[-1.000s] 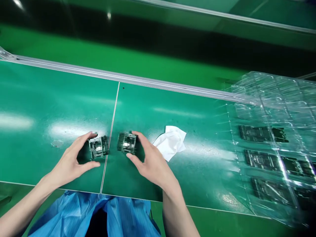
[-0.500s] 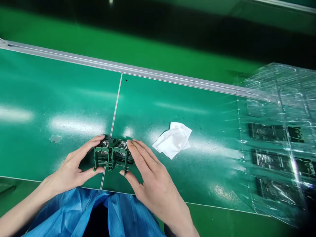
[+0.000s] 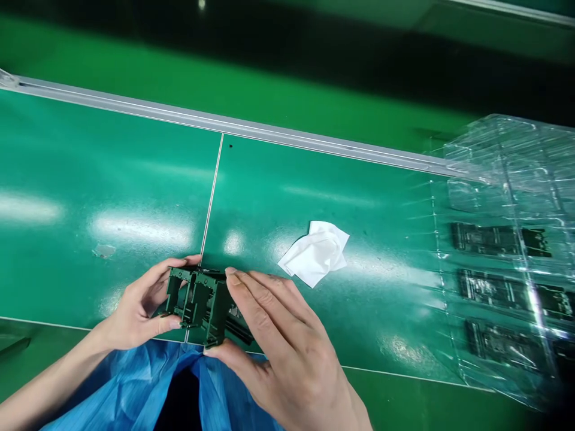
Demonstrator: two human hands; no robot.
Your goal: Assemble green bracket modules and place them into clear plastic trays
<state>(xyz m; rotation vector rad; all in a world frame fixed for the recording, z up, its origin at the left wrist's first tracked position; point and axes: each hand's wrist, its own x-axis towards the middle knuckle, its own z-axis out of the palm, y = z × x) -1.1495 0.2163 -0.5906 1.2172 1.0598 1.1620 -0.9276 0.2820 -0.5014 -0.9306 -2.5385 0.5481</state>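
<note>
A dark green frame-like plastic part (image 3: pixel 197 296) with open bays is held between my two hands, just over the near edge of the bench. My left hand (image 3: pixel 135 305) grips its left end, thumb at the lower front and fingers behind the top. Around the right end, my right hand (image 3: pixel 283 335) is closed, its thumb at the bottom corner and its fingertips on the upper edge. The part sits tilted, so its right side face shows. My right fingers hide some of its back.
A crumpled white cloth (image 3: pixel 317 254) lies right of my hands on the green bench (image 3: pixel 381 215). At the right, clear plastic trays (image 3: pixel 503 155) hold several dark parts (image 3: pixel 489 239). A metal rail (image 3: pixel 287 136) runs along the far edge.
My hands have turned and tilted the green part and brought it slightly nearer my body. Its right side has swung toward me. The cloth and trays stay put.
</note>
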